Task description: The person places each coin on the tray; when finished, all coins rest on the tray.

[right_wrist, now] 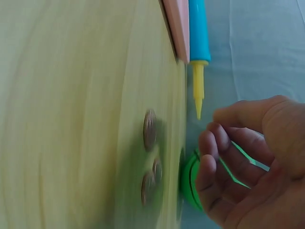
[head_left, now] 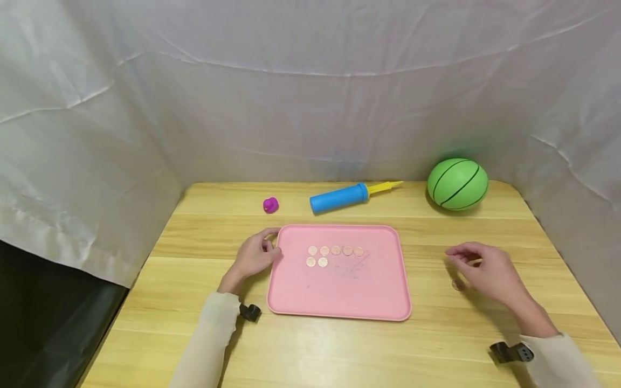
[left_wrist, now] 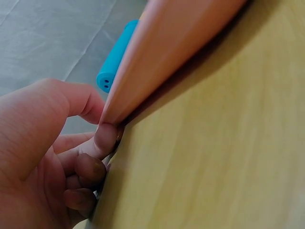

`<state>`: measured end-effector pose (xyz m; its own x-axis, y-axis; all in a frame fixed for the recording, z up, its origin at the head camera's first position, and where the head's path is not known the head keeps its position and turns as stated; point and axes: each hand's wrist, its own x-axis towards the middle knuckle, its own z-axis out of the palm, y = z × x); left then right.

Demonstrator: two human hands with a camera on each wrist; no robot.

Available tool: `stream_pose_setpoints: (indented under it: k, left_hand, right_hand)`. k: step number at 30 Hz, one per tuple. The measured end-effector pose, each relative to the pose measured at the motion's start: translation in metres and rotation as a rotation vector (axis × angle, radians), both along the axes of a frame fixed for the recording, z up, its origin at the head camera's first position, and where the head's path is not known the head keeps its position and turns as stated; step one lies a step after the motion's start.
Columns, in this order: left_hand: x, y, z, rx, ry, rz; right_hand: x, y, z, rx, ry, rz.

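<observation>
My left hand (head_left: 255,252) pinches the left rim of a pink tray (head_left: 339,304), with the thumb on the inner side. In the left wrist view, the thumb and a fingertip meet at the tray's wall (left_wrist: 162,52). On the tray lie copper coins (head_left: 336,250) in two rows, several in the back row and two in the front. My right hand (head_left: 490,269) hovers over the table right of the tray, fingers loosely bent and holding nothing. Below it are three loose coins (right_wrist: 149,130); the head view shows only one coin (head_left: 457,284), the hand covering the others.
Behind the tray lies a blue hand pump (head_left: 339,199) with a yellow nozzle (head_left: 385,187). A small purple toy (head_left: 270,205) sits to its left, a green ball (head_left: 458,184) at the back right. Grey cloth (head_left: 310,108) encloses the wooden table (head_left: 310,350) behind and at the sides.
</observation>
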<state>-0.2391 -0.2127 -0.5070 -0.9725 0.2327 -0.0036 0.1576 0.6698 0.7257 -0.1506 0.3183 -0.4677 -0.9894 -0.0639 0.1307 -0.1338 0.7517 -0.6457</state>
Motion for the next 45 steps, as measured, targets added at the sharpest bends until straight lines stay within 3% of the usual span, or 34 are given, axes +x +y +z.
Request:
stream_pose_setpoints:
  k: [12,22,37,42,45]
  left_hand:
    - [0.003,-0.006,0.004,0.001,-0.006,0.021]
    - [0.001,-0.001,-0.001,-0.002,-0.011,0.009]
    - [0.002,0.003,-0.003,-0.014,-0.012,0.014]
    - [0.001,0.001,-0.002,-0.008,-0.01,0.009]
    - [-0.001,-0.002,-0.006,0.02,0.029,-0.008]
  right_hand:
    - [0.008,0.033,-0.007,0.068,0.048,-0.028]
    - [0.015,0.037,-0.018,0.131,-0.063,0.016]
    - [0.009,0.04,-0.016,0.19,-0.161,-0.024]
    - [0.001,0.036,-0.015,0.228,-0.2,0.027]
    - [-0.003,0.035,-0.014,0.231,-0.228,0.065]
